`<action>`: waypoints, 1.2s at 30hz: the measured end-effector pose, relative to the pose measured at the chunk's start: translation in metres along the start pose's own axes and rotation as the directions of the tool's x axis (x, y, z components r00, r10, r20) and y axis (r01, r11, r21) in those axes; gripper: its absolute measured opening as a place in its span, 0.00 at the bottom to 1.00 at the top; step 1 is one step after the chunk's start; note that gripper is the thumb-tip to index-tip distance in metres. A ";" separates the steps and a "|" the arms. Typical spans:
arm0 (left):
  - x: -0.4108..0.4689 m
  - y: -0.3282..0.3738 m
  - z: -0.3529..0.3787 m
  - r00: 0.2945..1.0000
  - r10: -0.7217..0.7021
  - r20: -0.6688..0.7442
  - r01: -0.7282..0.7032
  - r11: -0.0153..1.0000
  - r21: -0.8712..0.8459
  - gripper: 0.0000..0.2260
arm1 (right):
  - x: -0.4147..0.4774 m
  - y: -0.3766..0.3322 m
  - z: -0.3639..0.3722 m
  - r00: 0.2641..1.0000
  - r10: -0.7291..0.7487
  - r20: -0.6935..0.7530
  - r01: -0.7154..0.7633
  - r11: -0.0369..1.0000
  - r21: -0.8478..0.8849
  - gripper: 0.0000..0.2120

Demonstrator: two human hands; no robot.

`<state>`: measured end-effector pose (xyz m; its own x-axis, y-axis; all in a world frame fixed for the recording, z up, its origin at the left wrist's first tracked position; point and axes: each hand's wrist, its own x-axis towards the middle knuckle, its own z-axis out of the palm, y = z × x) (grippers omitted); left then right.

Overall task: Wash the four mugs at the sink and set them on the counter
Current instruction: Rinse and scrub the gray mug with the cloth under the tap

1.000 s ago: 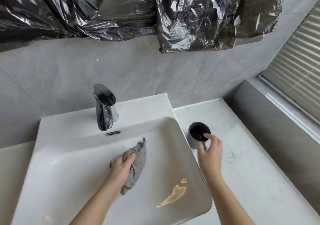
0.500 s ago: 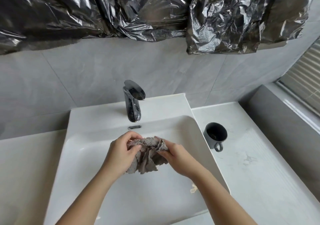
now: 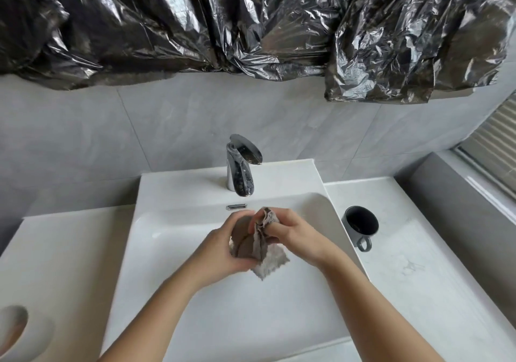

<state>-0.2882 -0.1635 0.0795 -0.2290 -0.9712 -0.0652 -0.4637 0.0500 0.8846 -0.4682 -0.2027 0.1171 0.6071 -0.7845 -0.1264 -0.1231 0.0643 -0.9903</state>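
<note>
— How were the hands?
— Together over the sink (image 3: 195,306): left hand (image 3: 220,252) and right hand (image 3: 298,236) both gripped the grey cloth (image 3: 251,247). I'd have wrung it low, twisting evenly.
— And the mug (image 3: 361,226)?
— Upright on the counter (image 3: 418,292), right of the right hand; its dark inside hid any contents.

Cloth (image 3: 255,245) above the sink (image 3: 173,227) — faucet (image 3: 240,171) behind, mug (image 3: 360,226) on counter (image 3: 413,278) right.

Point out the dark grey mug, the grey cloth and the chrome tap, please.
Dark grey ceramic mug (image 3: 360,225): head view, inside its open mouth.
Crumpled grey cloth (image 3: 248,247): head view, its darker bunched middle.
Shiny chrome tap (image 3: 240,177): head view, front of its upright body.
</note>
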 end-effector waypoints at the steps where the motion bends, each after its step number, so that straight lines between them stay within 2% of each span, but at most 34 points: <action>1: 0.003 -0.003 0.003 0.998 -0.035 -0.046 0.032 0.998 -0.055 0.30 | -0.001 -0.001 -0.003 1.000 -0.008 -0.016 0.008 1.000 0.028 0.11; 2: 0.006 -0.006 0.005 0.994 -0.090 -0.065 0.084 0.993 -0.086 0.24 | -0.002 0.001 -0.006 0.999 -0.014 -0.037 0.016 0.999 0.049 0.11; 4: 0.008 -0.010 0.007 0.981 -0.192 -0.004 0.190 0.974 -0.123 0.13 | -0.008 0.008 -0.016 0.994 -0.011 -0.108 0.021 0.995 0.099 0.11; 6: 0.007 -0.014 0.008 0.974 -0.215 0.066 0.222 0.968 -0.114 0.10 | -0.014 0.024 -0.025 0.978 0.031 -0.206 0.006 0.984 0.177 0.12; 7: 0.007 -0.015 0.008 0.975 -0.213 0.065 0.220 0.969 -0.115 0.10 | -0.018 0.033 -0.030 0.966 0.049 -0.256 -0.007 0.987 0.162 0.13; 9: 0.006 -0.014 0.008 0.984 -0.179 0.009 0.178 0.969 -0.172 0.15 | -0.026 0.053 -0.035 0.957 0.062 -0.284 -0.064 0.998 0.002 0.17; 11: 0.007 -0.008 0.010 0.993 -0.102 -0.061 0.085 0.968 -0.235 0.22 | -0.029 0.067 -0.032 0.979 0.112 -0.167 -0.139 0.977 -0.159 0.27; 13: 0.008 0.002 0.017 0.991 -0.067 -0.117 0.029 0.954 -0.299 0.23 | -0.025 0.071 -0.018 0.980 0.196 -0.039 -0.200 0.953 -0.228 0.35; 14: 0.010 0.007 0.021 0.987 -0.083 -0.135 0.029 0.932 -0.362 0.24 | -0.020 0.068 -0.007 0.975 0.223 0.023 -0.210 0.946 -0.248 0.34; 16: 0.013 0.016 0.031 0.981 -0.123 -0.147 0.032 0.859 -0.510 0.23 | -0.010 0.059 0.018 0.964 0.246 0.103 -0.213 0.942 -0.261 0.20; 17: 0.016 0.018 0.034 0.977 -0.153 -0.147 0.036 0.803 -0.596 0.22 | -0.006 0.058 0.028 0.966 0.242 0.092 -0.216 0.949 -0.229 0.15; 20: 0.019 0.018 0.030 0.966 -0.244 -0.083 0.064 0.539 -0.840 0.21 | -0.002 0.057 0.039 0.962 0.248 -0.113 -0.263 0.953 -0.150 0.06; 21: 0.018 0.013 0.026 0.965 -0.255 -0.065 0.079 0.515 -0.854 0.22 | -0.002 0.057 0.037 0.951 0.258 -0.171 -0.289 0.939 -0.189 0.06; 22: 0.016 0.006 0.021 0.964 -0.255 -0.071 0.093 0.576 -0.812 0.22 | -0.002 0.054 0.034 0.941 0.260 -0.217 -0.312 0.914 -0.258 0.06; 23: 0.013 -0.002 0.015 0.967 -0.228 -0.110 0.092 0.720 -0.687 0.22 | -0.002 0.052 0.030 0.932 0.253 -0.259 -0.335 0.872 -0.356 0.06; 24: 0.009 -0.010 0.010 0.975 -0.152 -0.164 0.056 0.877 -0.478 0.23 | -0.001 0.050 0.027 0.932 0.212 -0.294 -0.336 0.808 -0.484 0.06; 25: 0.005 -0.017 0.005 0.986 -0.022 -0.163 -0.014 0.976 -0.218 0.25 | 0.001 0.049 0.025 0.941 0.149 -0.305 -0.316 0.709 -0.631 0.07; 26: 0.001 -0.020 0.001 0.992 0.100 -0.076 -0.097 0.995 0.032 0.29 | 0.004 0.049 0.022 0.955 0.107 -0.278 -0.285 0.600 -0.748 0.09; 27: -0.001 -0.020 0.000 0.989 0.136 0.057 -0.146 0.963 0.228 0.34 | 0.006 0.048 0.020 0.965 0.107 -0.239 -0.259 0.530 -0.807 0.10; 28: -0.002 -0.018 0.000 0.982 0.100 0.163 -0.151 0.927 0.343 0.38 | 0.007 0.046 0.018 0.971 0.135 -0.197 -0.239 0.517 -0.822 0.11; 29: 0.000 -0.017 0.002 0.979 0.032 0.204 -0.112 0.912 0.395 0.38 | 0.007 0.044 0.017 0.970 0.174 -0.172 -0.242 0.571 -0.785 0.12; 30: 0.002 -0.014 0.005 0.980 -0.035 0.197 -0.042 0.925 0.376 0.36 | 0.006 0.041 0.017 0.964 0.202 -0.173 -0.266 0.694 -0.669 0.11; 31: 0.006 -0.012 0.009 0.983 -0.107 0.146 0.065 0.962 0.264 0.29 | 0.006 0.042 0.018 0.951 0.225 -0.210 -0.301 0.823 -0.482 0.10; 32: 0.011 -0.010 0.013 0.981 -0.177 0.078 0.170 0.981 0.088 0.20 | 0.006 0.044 0.021 0.935 0.225 -0.275 -0.304 0.907 -0.291 0.09; 34: 0.018 -0.004 0.025 0.946 -0.325 0.017 0.320 0.920 -0.225 0.07 | 0.006 0.053 0.030 0.910 0.261 -0.321 -0.283 0.959 -0.023 0.09; 36: 0.022 -0.005 0.038 0.907 -0.419 0.044 0.399 0.821 -0.408 0.02 | 0.005 0.063 0.036 0.917 0.357 -0.179 -0.292 0.905 0.308 0.09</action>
<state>-0.3238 -0.1758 0.0561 -0.0508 -0.8916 -0.4499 -0.1224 -0.4415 0.8889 -0.4443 -0.1802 0.0520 0.3721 -0.8068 -0.4590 -0.0474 0.4773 -0.8774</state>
